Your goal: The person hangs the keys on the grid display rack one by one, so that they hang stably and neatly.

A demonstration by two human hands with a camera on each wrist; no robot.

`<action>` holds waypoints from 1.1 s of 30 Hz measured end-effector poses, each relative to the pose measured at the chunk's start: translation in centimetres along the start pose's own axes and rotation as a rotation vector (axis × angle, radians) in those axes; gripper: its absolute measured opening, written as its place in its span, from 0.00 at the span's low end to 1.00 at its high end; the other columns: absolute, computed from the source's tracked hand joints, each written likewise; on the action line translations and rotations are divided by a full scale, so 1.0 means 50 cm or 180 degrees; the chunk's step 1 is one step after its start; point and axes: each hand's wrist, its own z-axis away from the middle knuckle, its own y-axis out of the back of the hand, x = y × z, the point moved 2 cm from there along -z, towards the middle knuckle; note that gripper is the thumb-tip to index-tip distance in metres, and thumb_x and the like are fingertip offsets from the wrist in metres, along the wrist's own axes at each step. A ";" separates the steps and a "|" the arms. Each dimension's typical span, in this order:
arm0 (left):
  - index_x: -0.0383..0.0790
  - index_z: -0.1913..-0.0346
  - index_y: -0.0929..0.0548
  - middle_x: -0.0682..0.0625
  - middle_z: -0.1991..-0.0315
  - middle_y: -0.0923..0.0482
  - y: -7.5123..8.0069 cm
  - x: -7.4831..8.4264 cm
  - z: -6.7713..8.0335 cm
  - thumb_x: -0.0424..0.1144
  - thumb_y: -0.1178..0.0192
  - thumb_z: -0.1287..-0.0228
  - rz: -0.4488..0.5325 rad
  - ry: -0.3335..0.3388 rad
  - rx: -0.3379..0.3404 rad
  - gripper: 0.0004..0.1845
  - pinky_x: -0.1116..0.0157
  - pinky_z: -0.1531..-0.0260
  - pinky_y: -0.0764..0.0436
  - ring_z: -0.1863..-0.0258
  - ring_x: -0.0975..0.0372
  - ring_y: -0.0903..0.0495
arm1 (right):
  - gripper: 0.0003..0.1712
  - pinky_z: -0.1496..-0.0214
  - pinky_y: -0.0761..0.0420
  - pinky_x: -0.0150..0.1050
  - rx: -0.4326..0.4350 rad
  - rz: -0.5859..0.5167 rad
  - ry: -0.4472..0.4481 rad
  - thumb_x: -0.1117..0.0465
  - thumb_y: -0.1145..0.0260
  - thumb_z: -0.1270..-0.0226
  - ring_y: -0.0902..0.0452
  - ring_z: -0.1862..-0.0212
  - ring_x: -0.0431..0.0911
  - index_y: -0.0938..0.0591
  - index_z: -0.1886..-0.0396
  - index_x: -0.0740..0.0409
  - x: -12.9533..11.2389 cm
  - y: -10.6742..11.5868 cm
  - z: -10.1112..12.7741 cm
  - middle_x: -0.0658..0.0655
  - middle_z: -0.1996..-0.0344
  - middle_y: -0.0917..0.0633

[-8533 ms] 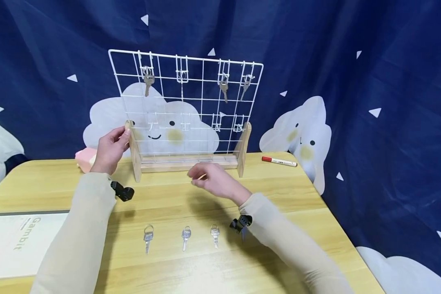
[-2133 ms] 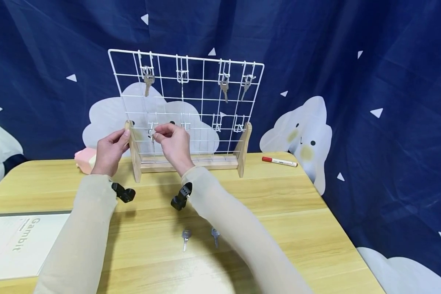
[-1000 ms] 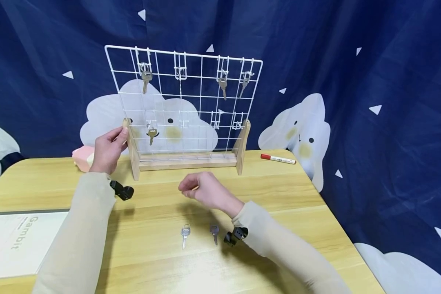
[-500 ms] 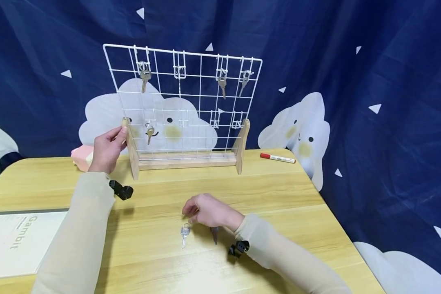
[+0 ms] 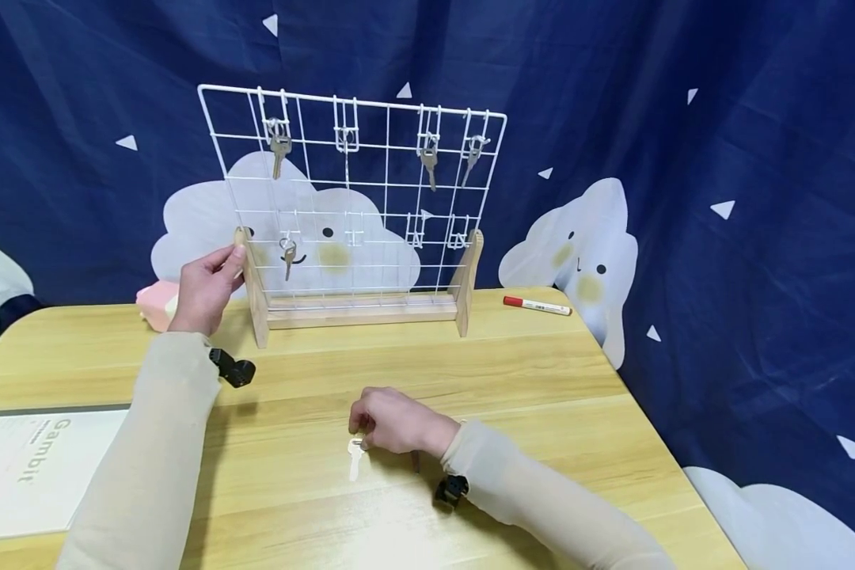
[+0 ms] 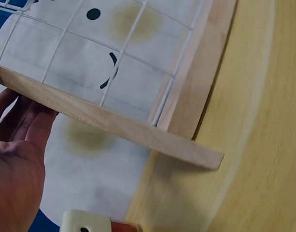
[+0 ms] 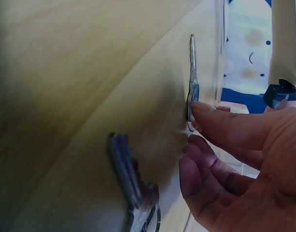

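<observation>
A white wire rack [image 5: 370, 190] on wooden posts stands at the back of the table. Several keys hang along its top row, and one key [image 5: 287, 255] hangs on the lower left hook. My left hand [image 5: 231, 257] grips the left wooden post [image 6: 114, 125], fingers against its side. Two keys lie on the table near me. My right hand [image 5: 359, 434] is down on the table, its fingertips [image 7: 198, 108] pinching the ring of the left key [image 5: 355, 461] [image 7: 192, 77]. The second key [image 7: 133, 188] lies flat under my right wrist, mostly hidden in the head view.
A red marker [image 5: 539, 305] lies at the back right of the table [image 5: 541, 380]. A pink object [image 5: 155, 303] sits behind my left hand. A white booklet [image 5: 21, 475] lies at the left edge. A blue curtain hangs close behind.
My right hand left a key hanging on the lower left hook, came down to the table and closed its fingertips on the left key's ring. The left hand stayed on the post.
</observation>
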 end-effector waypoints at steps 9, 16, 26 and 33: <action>0.35 0.28 0.35 0.36 0.30 0.38 0.002 -0.002 0.000 0.55 0.45 0.31 -0.0184 0.0005 0.0005 0.36 0.63 0.37 0.29 0.35 0.58 0.31 | 0.12 0.61 0.25 0.22 -0.0001 -0.0181 -0.0033 0.71 0.28 0.42 0.27 0.68 0.33 0.19 0.74 0.49 0.010 -0.001 -0.003 0.42 0.74 0.19; 0.34 0.28 0.35 0.36 0.29 0.39 0.000 0.000 0.001 0.54 0.44 0.32 -0.0065 0.0023 0.0006 0.37 0.63 0.37 0.30 0.35 0.59 0.32 | 0.10 0.57 0.23 0.24 0.0034 -0.0637 0.0005 0.73 0.30 0.40 0.25 0.66 0.33 0.17 0.71 0.52 0.020 0.018 0.005 0.43 0.72 0.18; 0.35 0.29 0.34 0.37 0.30 0.37 0.003 -0.005 0.000 0.56 0.42 0.34 -0.0060 0.0025 0.0037 0.38 0.64 0.38 0.29 0.36 0.59 0.31 | 0.11 0.60 0.20 0.25 0.0221 -0.1100 -0.0012 0.77 0.31 0.42 0.23 0.68 0.34 0.17 0.70 0.56 0.024 0.033 0.009 0.44 0.73 0.17; 0.35 0.29 0.33 0.38 0.31 0.36 0.001 -0.004 0.000 0.54 0.42 0.33 0.0001 0.0027 0.0066 0.36 0.63 0.37 0.30 0.36 0.60 0.30 | 0.08 0.61 0.18 0.28 0.0447 -0.1403 -0.0089 0.73 0.31 0.38 0.22 0.68 0.37 0.17 0.69 0.56 0.022 0.044 0.014 0.48 0.72 0.17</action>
